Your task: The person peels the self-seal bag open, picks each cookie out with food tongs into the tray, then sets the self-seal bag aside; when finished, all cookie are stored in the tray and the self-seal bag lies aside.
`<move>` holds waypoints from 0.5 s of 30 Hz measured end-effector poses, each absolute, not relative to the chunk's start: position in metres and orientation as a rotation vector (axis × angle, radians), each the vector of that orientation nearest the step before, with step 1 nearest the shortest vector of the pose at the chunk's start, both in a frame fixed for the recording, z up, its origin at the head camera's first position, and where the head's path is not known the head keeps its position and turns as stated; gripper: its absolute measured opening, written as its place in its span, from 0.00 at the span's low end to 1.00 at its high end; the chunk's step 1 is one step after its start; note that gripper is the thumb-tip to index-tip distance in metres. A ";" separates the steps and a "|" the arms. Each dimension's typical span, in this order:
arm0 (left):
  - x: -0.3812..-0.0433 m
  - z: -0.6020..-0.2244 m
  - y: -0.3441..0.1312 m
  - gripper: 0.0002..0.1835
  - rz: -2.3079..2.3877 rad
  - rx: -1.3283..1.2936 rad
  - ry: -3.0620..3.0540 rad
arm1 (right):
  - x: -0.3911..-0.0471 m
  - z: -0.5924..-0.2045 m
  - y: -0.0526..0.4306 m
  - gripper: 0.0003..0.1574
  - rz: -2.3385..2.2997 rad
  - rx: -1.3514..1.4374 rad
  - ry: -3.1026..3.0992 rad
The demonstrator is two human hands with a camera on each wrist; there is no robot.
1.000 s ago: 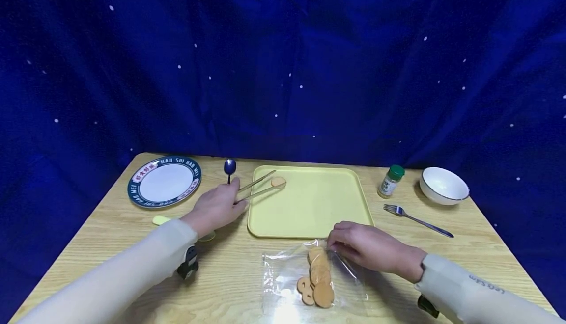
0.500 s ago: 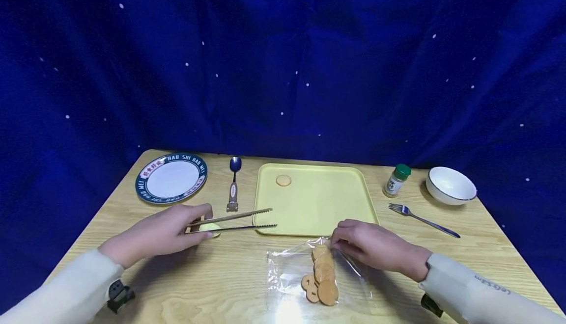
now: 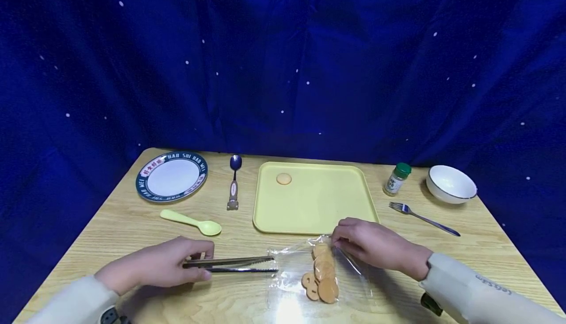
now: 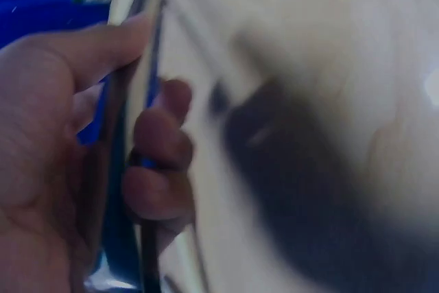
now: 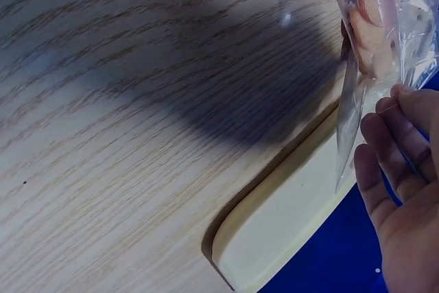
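Observation:
My left hand (image 3: 155, 265) grips a pair of metal tongs (image 3: 240, 261), their tips pointing right at the left edge of a clear plastic bag (image 3: 287, 260). In the left wrist view the fingers curl round the tongs (image 4: 113, 183). Inside the bag lie a row of round biscuits (image 3: 324, 267) and a few pretzel-shaped ones (image 3: 310, 285). My right hand (image 3: 376, 245) pinches the bag's far edge; in the right wrist view, thumb and fingertip meet on the film (image 5: 348, 135). One round biscuit (image 3: 284, 179) lies on the yellow tray (image 3: 314, 201), near its far left corner.
Left of the tray are a blue-rimmed plate (image 3: 172, 179), a dark spoon (image 3: 233, 186) and a pale green spoon (image 3: 190, 222). To its right stand a green-capped shaker (image 3: 396, 179) and a white bowl (image 3: 451, 185), with a fork (image 3: 420, 217) in front.
My left hand has drawn the tongs back from the biscuit on the tray, toward me and down beside the bag, uncovering both spoons. The tongs' arms are closer together. My right hand keeps its place.

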State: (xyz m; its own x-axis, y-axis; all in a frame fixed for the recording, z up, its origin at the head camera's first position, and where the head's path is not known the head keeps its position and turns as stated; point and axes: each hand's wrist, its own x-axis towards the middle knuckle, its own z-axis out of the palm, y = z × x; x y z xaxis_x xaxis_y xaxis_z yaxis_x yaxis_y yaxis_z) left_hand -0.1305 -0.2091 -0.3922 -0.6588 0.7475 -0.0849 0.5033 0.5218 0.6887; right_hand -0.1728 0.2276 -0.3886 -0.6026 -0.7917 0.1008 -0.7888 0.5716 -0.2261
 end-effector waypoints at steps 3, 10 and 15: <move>-0.130 -0.398 -0.193 0.09 0.879 1.065 2.431 | -0.173 -0.388 0.228 0.04 -0.391 -1.407 2.781; -0.135 -0.402 -0.158 0.09 0.857 1.048 2.414 | -0.173 -0.388 0.230 0.05 -0.378 -1.401 2.797; -0.140 -0.403 -0.139 0.10 0.849 1.094 2.371 | -0.172 -0.388 0.228 0.05 -0.367 -1.391 2.792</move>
State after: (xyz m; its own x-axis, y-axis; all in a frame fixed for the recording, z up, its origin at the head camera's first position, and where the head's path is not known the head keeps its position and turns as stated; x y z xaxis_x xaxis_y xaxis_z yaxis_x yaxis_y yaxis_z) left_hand -0.1396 -0.1389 -0.4035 -0.6171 0.7810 -0.0963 0.5424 0.5109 0.6669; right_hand -0.1721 0.2279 -0.3877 -0.6078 -0.7875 0.1021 -0.7871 0.5806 -0.2082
